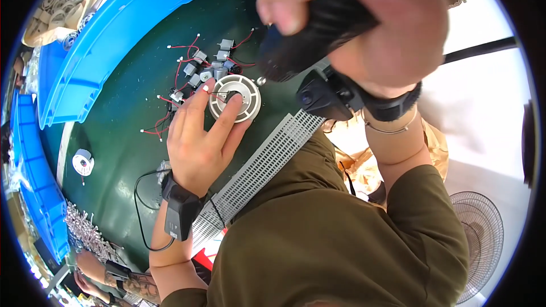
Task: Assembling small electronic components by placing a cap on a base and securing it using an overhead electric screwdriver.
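Note:
My left hand [196,142] grips a white round plastic housing [254,105] on the green table, its fingers at the rim and over the dark centre. Thin wires cross the housing near my fingertips. Raised at the upper right, my right hand [392,28] is wrapped around a thick black hand tool [324,28]. Motion blurs both, and the tool's exact kind cannot be made out. Its dark end points down toward the housing's right side. Several small grey motors [200,57] with red and black leads lie just beyond the housing, close to my left fingers.
A long blue bin [131,23] borders the table's far left, with another blue bin [37,176] nearer. A white round part [83,162] lies left. A perforated grey strip [267,153] runs along the near edge. Another person's arms [125,281] show at lower left; a fan [478,239] stands right.

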Demonstrator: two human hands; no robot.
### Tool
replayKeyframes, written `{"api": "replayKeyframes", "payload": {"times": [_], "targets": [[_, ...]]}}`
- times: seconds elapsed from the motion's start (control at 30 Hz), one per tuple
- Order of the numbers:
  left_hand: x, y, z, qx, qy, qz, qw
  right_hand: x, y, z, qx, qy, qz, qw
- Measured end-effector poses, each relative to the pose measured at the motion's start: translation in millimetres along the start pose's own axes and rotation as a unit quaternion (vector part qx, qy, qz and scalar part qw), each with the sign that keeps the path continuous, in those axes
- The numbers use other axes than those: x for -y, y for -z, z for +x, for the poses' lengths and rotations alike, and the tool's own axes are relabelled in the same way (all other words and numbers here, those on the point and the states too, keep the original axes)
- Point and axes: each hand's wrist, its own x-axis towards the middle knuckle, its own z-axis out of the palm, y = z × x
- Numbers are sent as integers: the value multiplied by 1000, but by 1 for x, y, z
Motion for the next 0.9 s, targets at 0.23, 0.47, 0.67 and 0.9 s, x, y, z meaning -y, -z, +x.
{"api": "replayKeyframes", "payload": {"times": [0.23,0.47,0.67,0.9], "targets": [[1,-3,4,-48,-13,-14,999,18,-23,-4,-71,-68,183,978],[2,-5,4,-61,-5,-35,997,9,-24,1,-62,-127,195,970],[3,-6,4,-68,-4,-46,997,6,-29,-3,-104,-163,299,934],[3,-6,2,-67,0,-41,997,4,-22,-5,-23,-79,213,974]]}}
